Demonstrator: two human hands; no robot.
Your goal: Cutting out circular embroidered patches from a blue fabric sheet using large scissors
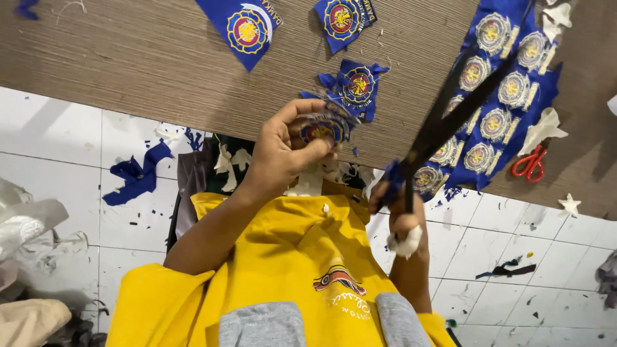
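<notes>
Two hands at work: left hand [283, 151] in a grip pinching a blue embroidered patch [323, 128]; right hand [398, 205] gripping black scissors [450, 115] above the brown surface [128, 58].

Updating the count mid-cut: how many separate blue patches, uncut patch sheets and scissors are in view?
Cut blue patches: 4, three loose on the board, plus the held patch in the left hand
Uncut patch sheet: 1
Scissors: 2, black scissors in the right hand, red scissors
Total: 7
</notes>
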